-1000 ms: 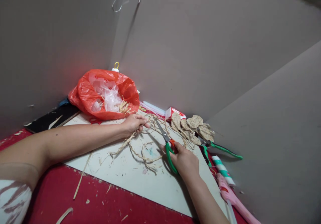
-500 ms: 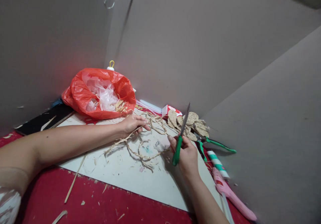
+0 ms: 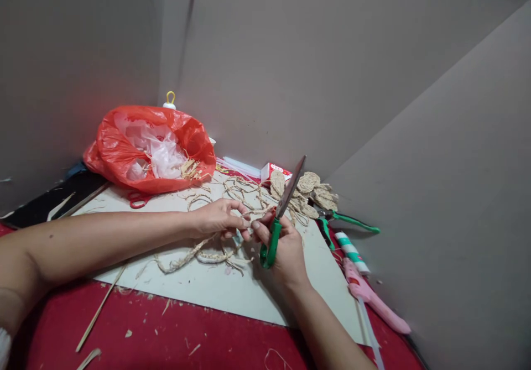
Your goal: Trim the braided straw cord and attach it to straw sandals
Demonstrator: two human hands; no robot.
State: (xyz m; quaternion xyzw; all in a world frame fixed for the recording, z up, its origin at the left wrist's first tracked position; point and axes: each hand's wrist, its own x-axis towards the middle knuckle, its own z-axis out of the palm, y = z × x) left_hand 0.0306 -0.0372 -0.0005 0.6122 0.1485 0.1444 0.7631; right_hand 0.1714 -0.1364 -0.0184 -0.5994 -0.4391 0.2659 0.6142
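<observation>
My left hand [image 3: 222,219] is closed, with thumb and fingers pinching a braided straw cord. Loops of this cord [image 3: 178,264] trail over the white board [image 3: 257,301] below, and its loose end frays near the board's middle. In my right hand [image 3: 288,254] is a pair of scissors with green handles [image 3: 271,243], blades together and pointing up and away. The right thumb and fingertips meet the left fingertips at the cord; what lies exactly between them is hidden. More thin braided cord [image 3: 238,187] lies tangled just behind my hands.
Several oval woven straw coils [image 3: 309,182] lie beyond my right hand, beside a red-and-white box [image 3: 274,171]. Green-handled pliers [image 3: 357,222], a striped roll [image 3: 352,254] and a pink glue gun [image 3: 375,298] line the right edge. A red plastic bag [image 3: 112,157] stands back left, near grey walls.
Both hands have come together; my right hand moved left with the scissors until its fingertips reached the left ones. The cord loops shifted left. The view turned slightly.
</observation>
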